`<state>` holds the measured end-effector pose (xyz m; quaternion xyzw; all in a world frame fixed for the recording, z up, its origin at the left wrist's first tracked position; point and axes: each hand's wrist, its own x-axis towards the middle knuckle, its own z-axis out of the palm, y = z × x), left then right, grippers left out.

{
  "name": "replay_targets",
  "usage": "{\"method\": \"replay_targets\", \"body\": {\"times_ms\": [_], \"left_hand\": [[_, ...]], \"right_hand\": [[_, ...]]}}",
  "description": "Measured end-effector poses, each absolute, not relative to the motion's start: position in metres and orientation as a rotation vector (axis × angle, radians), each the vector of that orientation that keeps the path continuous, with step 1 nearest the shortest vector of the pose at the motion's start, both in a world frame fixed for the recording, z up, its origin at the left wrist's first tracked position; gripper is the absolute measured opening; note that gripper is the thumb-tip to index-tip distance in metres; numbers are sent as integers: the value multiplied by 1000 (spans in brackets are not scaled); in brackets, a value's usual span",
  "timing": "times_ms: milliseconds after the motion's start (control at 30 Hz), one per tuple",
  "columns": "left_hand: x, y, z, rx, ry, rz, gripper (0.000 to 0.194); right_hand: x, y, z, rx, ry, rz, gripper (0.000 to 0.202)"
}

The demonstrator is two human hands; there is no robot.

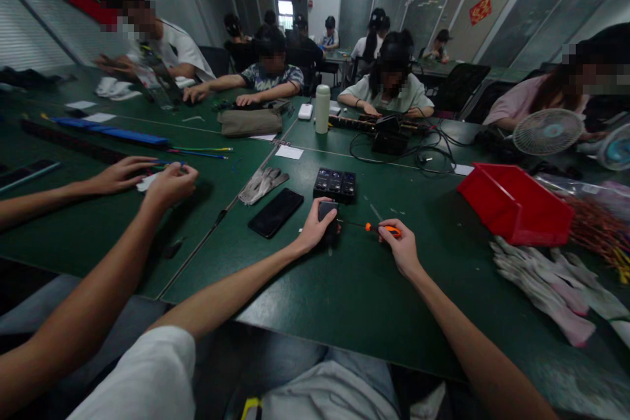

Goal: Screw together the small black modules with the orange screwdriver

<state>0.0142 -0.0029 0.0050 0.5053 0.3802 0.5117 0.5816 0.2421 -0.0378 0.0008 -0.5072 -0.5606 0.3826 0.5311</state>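
My left hand (pixel 315 226) is closed around a small black block (pixel 328 211), holding it just above the green table. In my right hand (pixel 401 249) is a screwdriver (pixel 391 231) with an orange and black handle. Its thin shaft points left, with the tip at or very near the block's right side; I cannot tell whether they touch. Right behind the block lies a black module with several round parts (pixel 335 184) on top. A black smartphone (pixel 276 212) rests to the left of my left hand, beside a grey work glove (pixel 263 185).
A red bin (pixel 516 203) stands at the right, with work gloves (pixel 546 282) in front and a bundle of orange wires (pixel 598 230) beside it. A pale green bottle (pixel 322 109) stands farther back. At left, a co-worker's hands (pixel 170 187) handle a small part near a blue strip (pixel 111 131).
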Motion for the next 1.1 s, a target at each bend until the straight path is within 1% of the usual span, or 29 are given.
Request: {"method": "replay_targets", "body": {"times_ms": [567,933,1000,1100], "left_hand": [[13,-3,4,1216,905,1179,50],[12,-4,0,1480,974,1179,60],[11,-4,-1,1525,1004,1186,61],[11,-3,-1,1589,1041,1199,62]], "right_hand": [[243,-39,0,-1195,-1349,906,20],[245,-36,-3,-1149,-1270,885,31],[244,-36,-2,-1146,-1273,905,29],[244,-38,1,-1165,-1298,955,21]]}}
